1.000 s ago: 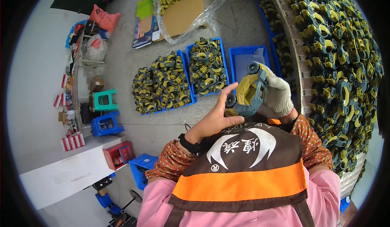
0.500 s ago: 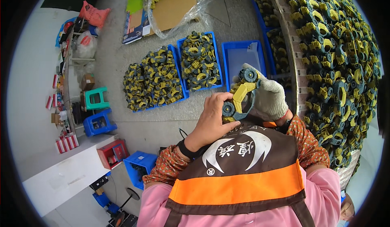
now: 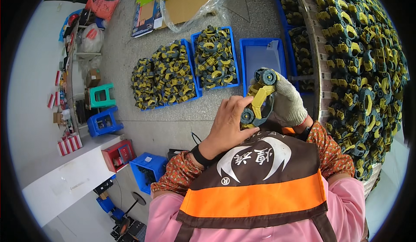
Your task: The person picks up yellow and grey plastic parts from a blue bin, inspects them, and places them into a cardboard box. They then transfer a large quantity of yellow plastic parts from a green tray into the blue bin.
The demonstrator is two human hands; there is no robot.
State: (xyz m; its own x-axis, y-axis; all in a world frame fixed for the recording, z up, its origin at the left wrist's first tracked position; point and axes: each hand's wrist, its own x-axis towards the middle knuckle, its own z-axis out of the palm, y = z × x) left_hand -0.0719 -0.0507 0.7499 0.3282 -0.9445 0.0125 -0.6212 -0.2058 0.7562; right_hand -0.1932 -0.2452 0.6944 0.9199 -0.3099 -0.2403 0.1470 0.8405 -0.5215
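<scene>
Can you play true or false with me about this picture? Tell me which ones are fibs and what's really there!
1. The left hand and right hand both hold one toy car. True.
2. The left hand is gloved. False: it is bare; the right hand is gloved.
3. A green stool stands beside a blue stool. True.
4. The stripe on the apron is purple. False: the apron has an orange stripe.
5. The toy car is all pink. False: it is yellow and bluish grey.
</scene>
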